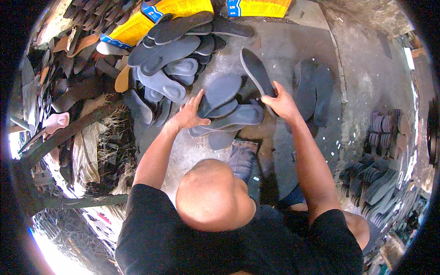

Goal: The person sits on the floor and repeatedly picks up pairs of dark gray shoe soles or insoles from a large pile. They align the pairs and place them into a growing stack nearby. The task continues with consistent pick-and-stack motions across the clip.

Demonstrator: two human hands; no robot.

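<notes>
My right hand (283, 101) grips the lower end of a dark shoe sole (257, 71) with a pale edge, held up and tilted to the left. My left hand (189, 113) has its fingers spread, close to the left edge of a small heap of grey soles (238, 115) in front of me. Whether its fingertips touch the grey sole (223, 89) on that heap I cannot tell. Several more grey soles (165, 85) and black soles (172, 55) lie piled beyond my left hand.
On the right, dark soles (305, 87) lie side by side on the floor. Stacked soles (371, 181) stand farther right. Yellow-and-blue sacks or boxes (259, 8) are at the far edge. A wooden beam (75, 130) and scrap pieces crowd the left.
</notes>
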